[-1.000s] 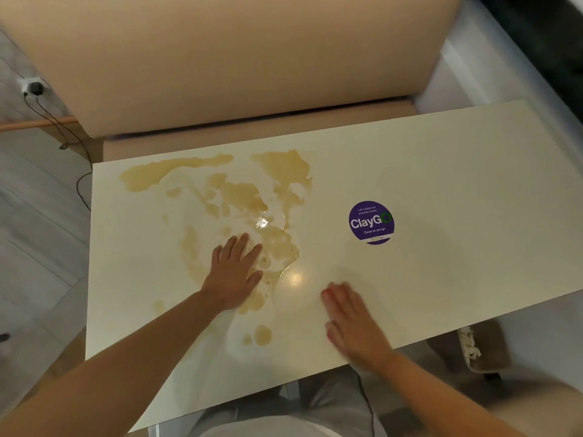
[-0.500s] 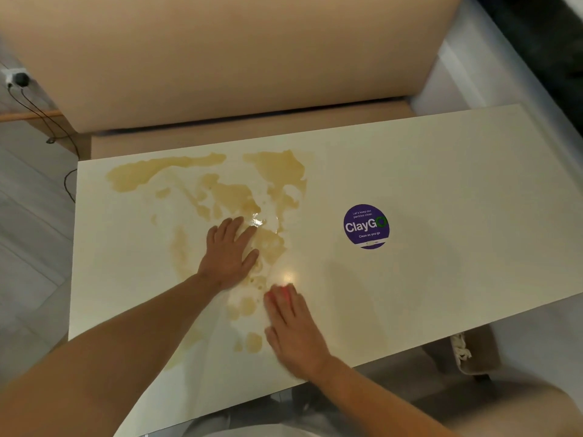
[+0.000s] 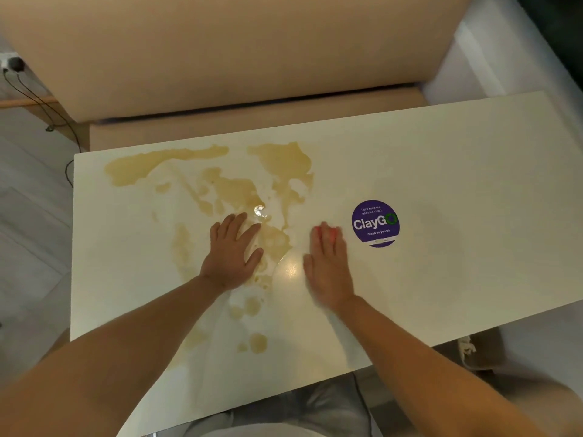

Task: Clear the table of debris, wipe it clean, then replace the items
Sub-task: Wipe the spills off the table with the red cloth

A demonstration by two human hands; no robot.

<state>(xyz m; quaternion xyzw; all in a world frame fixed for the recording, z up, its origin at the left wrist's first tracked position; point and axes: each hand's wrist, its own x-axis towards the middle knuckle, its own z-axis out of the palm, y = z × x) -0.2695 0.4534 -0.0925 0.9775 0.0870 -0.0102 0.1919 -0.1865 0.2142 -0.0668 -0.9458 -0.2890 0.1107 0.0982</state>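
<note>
Two hands are lying flat on the white table (image 3: pixel 457 190). The left hand (image 3: pixel 232 257) is resting palm down with its fingers straight and slightly spread, gripping nothing. The right hand (image 3: pixel 328 266) is also pressing palm down with straight fingers; a small red-pink item (image 3: pixel 328 231) is showing under its fingertips, too blurred to identify, and no curl of the fingers around it is visible.

Surroundings, referenced to the hands:
- A tan liquid spill (image 3: pixel 277 171) is spreading beyond and to the outer side of the left hand, passing under its fingers, with separate drops (image 3: pixel 258 342) lying nearer the person beside the left forearm.
- A bright glare spot (image 3: pixel 290 269) is sitting between the two hands.
- A round purple sticker (image 3: pixel 375 223) reading "ClayGo" is lying just beside the right fingertips, on their outer side.
- A beige bench seat (image 3: pixel 220 58) is standing beyond both hands, past the far table edge.
- A wall socket with black cables (image 3: pixel 14 64) is showing far out to the left.

Limits of view: the right hand is motion-blurred. Both palms are hiding the surface beneath them. A brown object with a pale fringe (image 3: pixel 473 348) below the near table edge is partly cut off.
</note>
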